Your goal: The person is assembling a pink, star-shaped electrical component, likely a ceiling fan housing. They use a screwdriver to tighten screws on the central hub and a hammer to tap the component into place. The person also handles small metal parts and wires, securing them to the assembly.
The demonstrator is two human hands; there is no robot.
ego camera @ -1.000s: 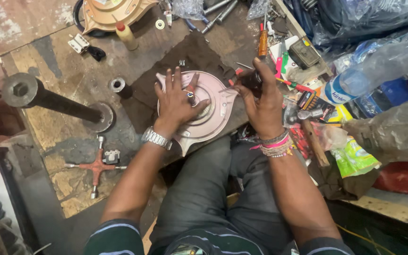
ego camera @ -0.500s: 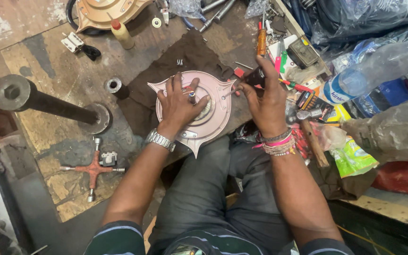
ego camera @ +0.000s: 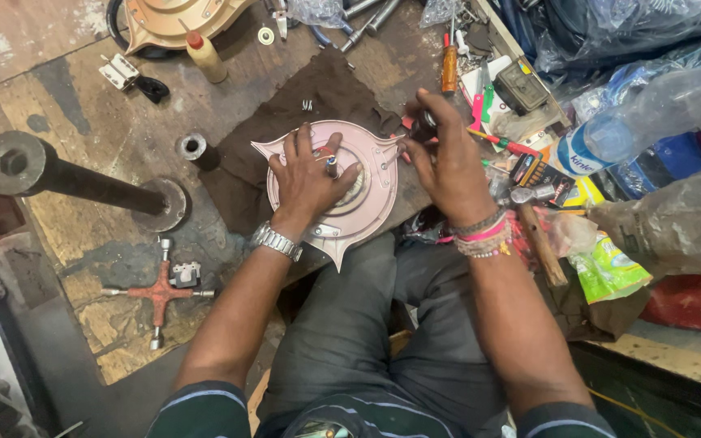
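Worn wooden table (ego camera: 83,105) fills my view, cluttered with tools, and I take the pink fan motor housing (ego camera: 367,207) as my landmark: it lies flat on a dark brown cloth (ego camera: 302,93) at the table's near edge, just above the knees. My left hand (ego camera: 308,174) rests spread wide on top of the housing, fingers fanned around its centre hub, a metal watch at the wrist. My right hand (ego camera: 444,162) hovers at the housing's right rim, fingers pinched on a small dark part (ego camera: 425,123); I cannot tell what that part is. Right of the housing lie a hammer (ego camera: 533,227), an orange-handled screwdriver (ego camera: 449,69) and a clear plastic bottle (ego camera: 651,109). Left of the housing a small metal sleeve (ego camera: 192,148) stands upright, and further left a heavy flanged steel shaft (ego camera: 75,178) lies on its side. Below and left of the housing sits a red cross wrench (ego camera: 158,294)
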